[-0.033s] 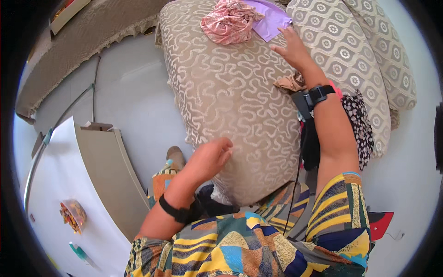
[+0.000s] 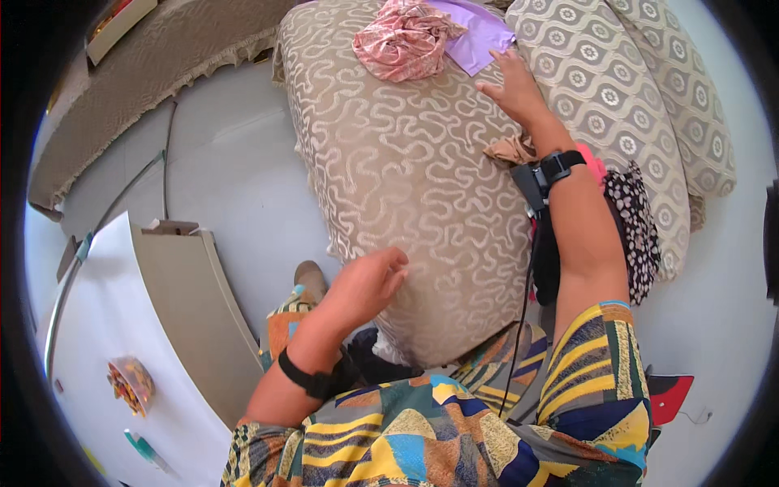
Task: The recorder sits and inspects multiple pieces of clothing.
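Your right hand (image 2: 515,85), fingers spread and empty, touches the purple cloth (image 2: 479,36) lying flat beside the crumpled pink garment (image 2: 402,36) on the beige cushion (image 2: 406,162); neither is picked up yet. Your left hand (image 2: 365,284) rests loosely open on the cushion's near end.

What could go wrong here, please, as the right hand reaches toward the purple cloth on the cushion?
The right hand might drag the crumpled pink cloth along, since it overlaps the purple cloth. The cable hanging from the right wrist device could snag on the beige cushion where the left hand rests.
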`<state>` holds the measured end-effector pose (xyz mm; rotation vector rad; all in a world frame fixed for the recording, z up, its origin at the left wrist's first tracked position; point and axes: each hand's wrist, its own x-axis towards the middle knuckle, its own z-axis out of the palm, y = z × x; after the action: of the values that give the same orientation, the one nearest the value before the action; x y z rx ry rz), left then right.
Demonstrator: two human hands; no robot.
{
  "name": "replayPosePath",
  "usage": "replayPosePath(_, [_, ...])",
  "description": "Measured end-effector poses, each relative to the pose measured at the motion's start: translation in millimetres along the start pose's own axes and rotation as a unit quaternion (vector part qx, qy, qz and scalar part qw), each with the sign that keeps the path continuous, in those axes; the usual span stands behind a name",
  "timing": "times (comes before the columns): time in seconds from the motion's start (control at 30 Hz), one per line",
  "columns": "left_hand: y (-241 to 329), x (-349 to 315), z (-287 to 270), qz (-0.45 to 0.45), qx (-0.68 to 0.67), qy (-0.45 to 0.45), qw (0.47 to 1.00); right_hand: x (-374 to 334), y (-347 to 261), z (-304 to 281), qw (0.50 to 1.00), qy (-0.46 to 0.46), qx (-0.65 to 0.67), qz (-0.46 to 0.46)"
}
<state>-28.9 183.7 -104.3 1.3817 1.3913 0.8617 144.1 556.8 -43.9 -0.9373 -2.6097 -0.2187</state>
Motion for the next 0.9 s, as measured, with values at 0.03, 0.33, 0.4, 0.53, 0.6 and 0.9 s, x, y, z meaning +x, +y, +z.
replayPosePath(0.03, [-2, 1, -4, -0.003, 0.003, -0.001, 1.000, 0, 2, 14, 0.999, -0.005, 0.003, 0.035])
replayPosePath(0.33, [-6, 21, -38, -0.077, -0.042, -0.033, 0.996, 53, 46, 98, 0.979, 0.019, 0.022, 0.203])
replayPosePath(0.4, [-5, 22, -45, -0.100, -0.051, -0.025, 0.993, 70, 46, 116, 0.973, 0.016, 0.052, 0.223])
replayPosePath(0.53, [-7, 25, -55, -0.114, -0.047, -0.032, 0.992, 86, 33, 140, 0.973, -0.060, 0.047, 0.216])
replayPosePath(0.6, [-8, 25, -54, -0.119, -0.038, -0.029, 0.992, 89, 22, 148, 0.974, -0.020, 0.098, 0.203])
replayPosePath(0.9, [-7, 24, -53, -0.119, -0.045, -0.020, 0.992, 109, -46, 154, 0.985, 0.017, 0.078, 0.156])
